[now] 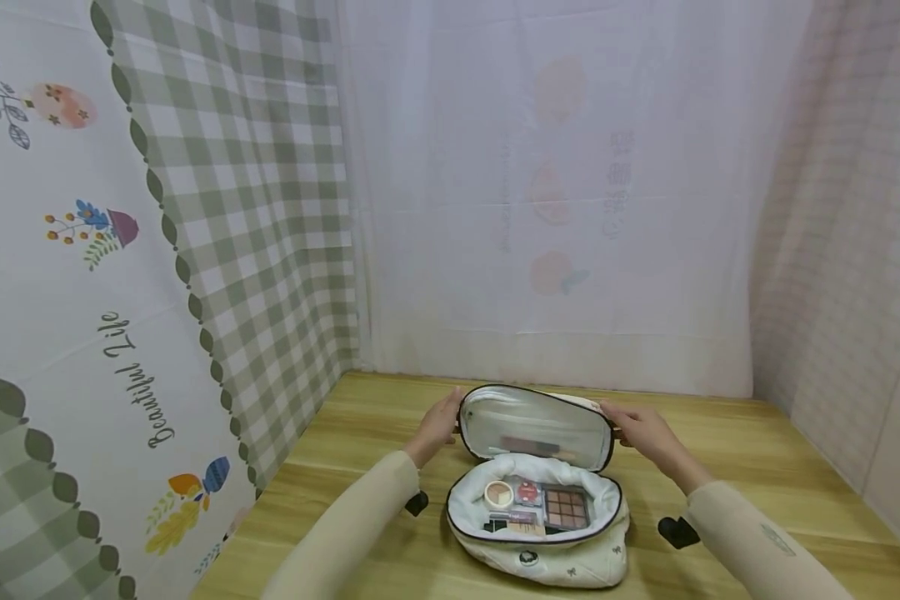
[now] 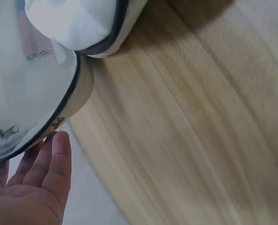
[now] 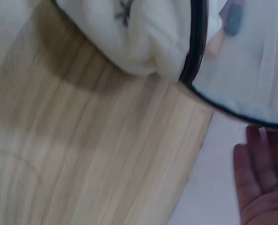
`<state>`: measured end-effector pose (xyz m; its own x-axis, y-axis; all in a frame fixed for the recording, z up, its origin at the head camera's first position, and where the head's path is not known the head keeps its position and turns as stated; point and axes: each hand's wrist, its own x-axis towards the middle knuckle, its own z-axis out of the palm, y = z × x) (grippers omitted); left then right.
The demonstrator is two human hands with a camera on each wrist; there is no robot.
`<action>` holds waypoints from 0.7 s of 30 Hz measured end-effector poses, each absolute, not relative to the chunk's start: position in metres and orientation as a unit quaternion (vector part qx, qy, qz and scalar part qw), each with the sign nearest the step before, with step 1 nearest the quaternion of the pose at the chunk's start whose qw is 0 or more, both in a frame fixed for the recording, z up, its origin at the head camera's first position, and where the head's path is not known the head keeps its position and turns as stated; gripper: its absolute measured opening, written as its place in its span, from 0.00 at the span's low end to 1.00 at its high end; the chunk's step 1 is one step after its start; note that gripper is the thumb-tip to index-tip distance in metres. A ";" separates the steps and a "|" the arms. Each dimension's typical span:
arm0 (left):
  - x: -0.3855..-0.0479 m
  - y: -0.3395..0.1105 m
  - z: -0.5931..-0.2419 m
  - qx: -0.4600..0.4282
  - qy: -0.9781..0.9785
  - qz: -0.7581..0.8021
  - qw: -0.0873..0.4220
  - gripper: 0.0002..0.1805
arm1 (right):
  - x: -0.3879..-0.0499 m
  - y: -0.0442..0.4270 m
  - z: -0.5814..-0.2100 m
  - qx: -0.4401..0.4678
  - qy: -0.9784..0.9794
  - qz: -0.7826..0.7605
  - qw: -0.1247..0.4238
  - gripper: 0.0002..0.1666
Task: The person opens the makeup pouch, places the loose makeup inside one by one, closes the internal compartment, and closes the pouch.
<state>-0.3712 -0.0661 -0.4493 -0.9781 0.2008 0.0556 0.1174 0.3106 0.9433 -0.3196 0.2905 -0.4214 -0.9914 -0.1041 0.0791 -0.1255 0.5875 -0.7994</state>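
A cream makeup bag [image 1: 581, 562] with dark piping stands unzipped on the table. Its lid [image 1: 487, 417] is raised at the back, and a brush shows behind the lid's mesh pocket. Inside lie an eyeshadow palette [image 1: 566, 508], a round compact [image 1: 498, 495], a small red-and-clear case [image 1: 527, 492] and some slim packages [image 1: 513, 517]. My left hand [image 1: 438, 425] touches the lid's left edge with extended fingers, seen closer in the left wrist view. At the opposite edge, my right hand [image 1: 651, 435] touches the lid, its fingers nearly straight in the right wrist view.
The bag rests on a wood-grain table [image 1: 390, 550]. A green checked cloth [image 1: 247, 183] hangs along the left, and a pale curtain [image 1: 435, 250] closes off the back. Another pale checked sheet [image 1: 847, 250] hangs on the right.
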 end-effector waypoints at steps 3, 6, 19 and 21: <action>-0.370 -0.069 -0.452 0.097 0.795 0.596 0.053 0.39 | -0.313 0.287 -0.423 0.032 -0.878 0.478 -0.016 0.43; -0.366 -0.072 -0.452 0.099 0.789 0.601 0.077 0.40 | -0.308 0.283 -0.425 0.014 -0.869 0.492 -0.044 0.48; -0.352 -0.074 -0.455 0.093 0.784 0.604 0.106 0.35 | -0.292 0.279 -0.428 0.001 -0.830 0.549 -0.097 0.51; -0.350 -0.075 -0.454 0.102 0.781 0.607 0.105 0.35 | -0.288 0.278 -0.428 0.010 -0.832 0.548 -0.090 0.51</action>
<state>-0.3496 -0.0753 -0.4544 -0.9572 0.2865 -0.0408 0.0310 0.2417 0.9699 -0.2878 0.2783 -0.4276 -0.9838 -0.1140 -0.1384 0.0822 0.3991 -0.9132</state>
